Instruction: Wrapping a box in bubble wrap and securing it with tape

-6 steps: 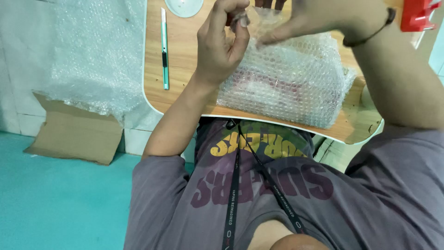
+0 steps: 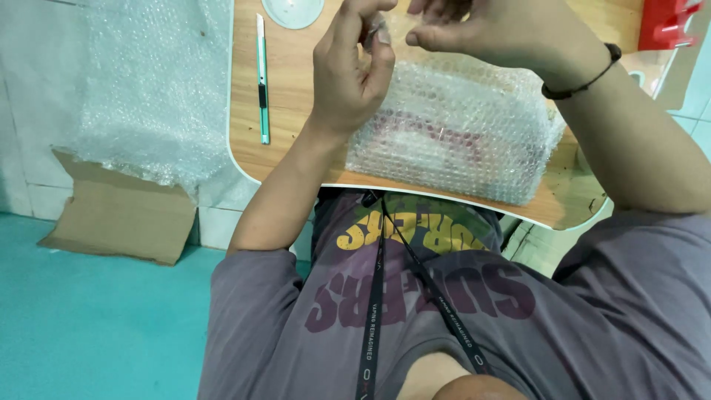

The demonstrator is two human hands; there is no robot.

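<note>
My left hand [image 2: 348, 70] is raised above a wooden table [image 2: 285, 159], thumb and fingers pinched on a small clear strip [image 2: 375, 32]. My right hand [image 2: 492, 30], with a black band at the wrist, reaches in from the right. Its fingertips nearly meet the left hand's and are partly cut off by the top edge. Below both hands lies a bubble-wrapped parcel [image 2: 459, 141] with something red and white inside. Neither hand rests on it.
A green utility knife [image 2: 261, 81] lies on the table left of my left hand, and a white round object [image 2: 292, 10] sits at the far edge. A red object [image 2: 666, 22] stands at the top right. Loose bubble wrap [image 2: 148, 96] and flattened cardboard [image 2: 118, 215] lie beside the table.
Both hands have kept nearly the same place above the parcel. The right hand's fingers have shifted slightly closer to the left hand.
</note>
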